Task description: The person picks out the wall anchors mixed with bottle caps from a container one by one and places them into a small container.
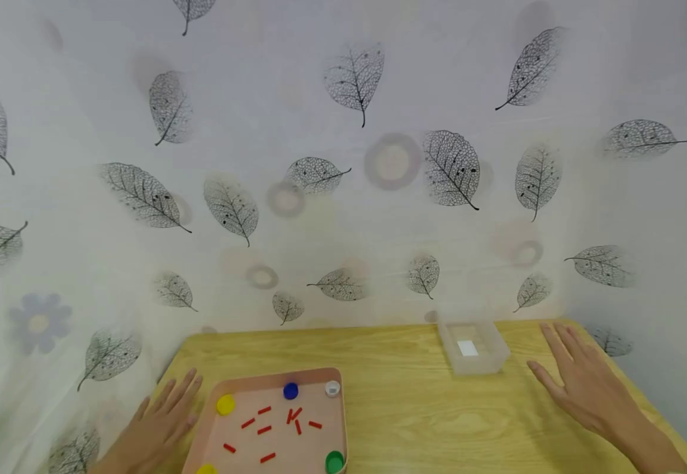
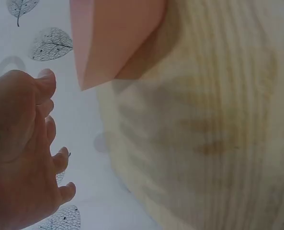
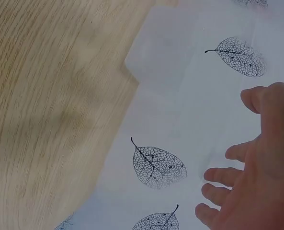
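My left hand [image 1: 156, 424] hovers just left of a pink tray [image 1: 345, 431], fingers extended and holding nothing. In the left wrist view the same hand [image 2: 22, 148] is beside the tray's corner [image 2: 118, 38], apart from it. Several short red sticks [image 1: 264, 430] lie scattered in the tray. Around its edge are a blue cap [image 1: 291, 391], a white cap [image 1: 332, 388], a green cap [image 1: 334, 461] and two yellow ones [image 1: 226, 404]. My right hand [image 1: 586, 382] is spread over the table's right side, with nothing in it.
A clear plastic box [image 1: 480, 366] with a white label inside stands at the back right of the wooden table [image 1: 414, 415], left of my right hand. Leaf-patterned sheeting [image 1: 343, 230] surrounds the table at the back and sides.
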Available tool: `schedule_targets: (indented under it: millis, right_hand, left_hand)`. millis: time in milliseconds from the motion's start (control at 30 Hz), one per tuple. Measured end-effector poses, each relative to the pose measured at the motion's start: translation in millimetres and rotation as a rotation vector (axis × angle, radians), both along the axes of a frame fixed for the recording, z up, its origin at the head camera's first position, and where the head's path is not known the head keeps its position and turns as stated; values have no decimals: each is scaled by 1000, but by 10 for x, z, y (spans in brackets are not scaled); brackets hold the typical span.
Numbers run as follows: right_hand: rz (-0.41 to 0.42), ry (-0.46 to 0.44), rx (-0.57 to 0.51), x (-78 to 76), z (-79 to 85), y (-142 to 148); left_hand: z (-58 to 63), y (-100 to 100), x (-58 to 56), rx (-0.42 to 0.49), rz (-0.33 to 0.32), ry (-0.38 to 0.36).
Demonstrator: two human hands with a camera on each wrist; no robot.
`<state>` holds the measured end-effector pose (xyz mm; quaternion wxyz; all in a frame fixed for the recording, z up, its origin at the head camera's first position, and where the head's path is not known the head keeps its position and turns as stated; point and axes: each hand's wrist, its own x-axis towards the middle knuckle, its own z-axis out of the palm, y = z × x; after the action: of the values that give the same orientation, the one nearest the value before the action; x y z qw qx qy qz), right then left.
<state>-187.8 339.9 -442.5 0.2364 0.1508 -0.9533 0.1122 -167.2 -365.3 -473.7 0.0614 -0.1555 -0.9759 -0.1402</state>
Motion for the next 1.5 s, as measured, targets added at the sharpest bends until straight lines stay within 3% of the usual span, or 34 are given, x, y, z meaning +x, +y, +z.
schedule_targets:
  millis: [167, 267, 400, 567, 633, 867, 1067, 1500]
  right_hand:
    - [4, -11, -36, 42, -15, 24]
    - [-3, -59, -72, 81, -17, 3]
    - [-23, -147, -135, 130, -14, -64]
    - [-22, -203, -199, 179, -24, -163]
    - [-26, -201, -216, 199, -24, -197]
    - [-32, -154, -241, 231, 12, -330]
    - [-27, -124, -279, 239, 58, -465]
    - [9, -73, -382, 205, 179, -808]
  left_hand:
    - [-128, -10, 53, -47, 15, -10]
    - [-183, 7, 85, -46, 32, -49]
    - [-226, 40, 116, -97, 50, -36]
    - [-256, 73, 138, -55, 28, -96]
    - [-269, 90, 124, -41, 6, -136]
    - [-344, 269, 61, -12, -18, -161]
    - [-323, 498, 35, 12, -52, -231]
    - [-302, 988, -42, 50, -133, -203]
